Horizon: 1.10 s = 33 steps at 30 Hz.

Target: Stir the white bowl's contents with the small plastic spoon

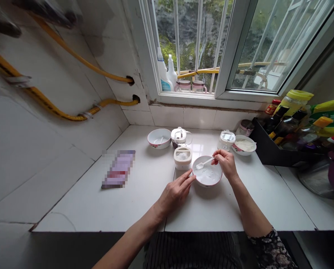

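A small white spoon (202, 164) is pinched in the fingers of my right hand (226, 163). Its scoop is over a white bowl (208, 184) that holds some white powdery or wet-looking stuff; I cannot tell which. My left hand (175, 192) has its fingers stretched out, the tips touching the bowl's left rim. Just behind the bowl stands a seasoning jar (183, 163) with white contents. Another seasoning jar (179, 134) with a clear lid sits behind that one. To their left is a second white bowl (159, 144) with a light utensil inside.
At the right are a lidded jar (226, 139) and a bowl of white food (243, 151). A black box (275, 152) of bottles and a metal pot (318, 179) stand farther right. A purple packet (120, 168), partly blurred, lies left. The counter's front edge runs below my forearms.
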Each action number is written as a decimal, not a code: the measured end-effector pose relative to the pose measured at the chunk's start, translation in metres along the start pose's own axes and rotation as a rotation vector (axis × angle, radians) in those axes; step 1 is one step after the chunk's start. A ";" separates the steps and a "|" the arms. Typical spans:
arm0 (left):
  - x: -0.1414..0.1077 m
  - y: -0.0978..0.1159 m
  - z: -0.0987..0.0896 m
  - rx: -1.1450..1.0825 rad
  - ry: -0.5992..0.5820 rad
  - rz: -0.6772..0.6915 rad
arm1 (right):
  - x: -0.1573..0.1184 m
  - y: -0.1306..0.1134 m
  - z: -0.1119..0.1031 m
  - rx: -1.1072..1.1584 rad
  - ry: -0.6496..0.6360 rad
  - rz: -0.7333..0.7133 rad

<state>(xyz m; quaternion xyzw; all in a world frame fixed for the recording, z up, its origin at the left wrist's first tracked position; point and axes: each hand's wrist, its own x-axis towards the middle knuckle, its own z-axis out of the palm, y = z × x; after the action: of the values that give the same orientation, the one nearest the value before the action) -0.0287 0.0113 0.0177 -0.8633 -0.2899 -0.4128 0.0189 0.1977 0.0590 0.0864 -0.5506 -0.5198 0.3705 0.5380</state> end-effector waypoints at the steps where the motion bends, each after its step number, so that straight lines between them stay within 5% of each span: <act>1: 0.000 0.000 0.000 0.000 0.001 0.001 | 0.000 0.000 0.000 -0.001 0.006 0.004; 33: -0.001 0.001 0.000 -0.007 -0.013 -0.013 | 0.004 0.002 0.000 0.091 0.027 0.084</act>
<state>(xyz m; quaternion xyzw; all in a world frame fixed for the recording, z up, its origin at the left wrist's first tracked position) -0.0284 0.0102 0.0174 -0.8641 -0.2940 -0.4084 0.0112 0.1990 0.0627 0.0846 -0.5516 -0.4717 0.4086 0.5534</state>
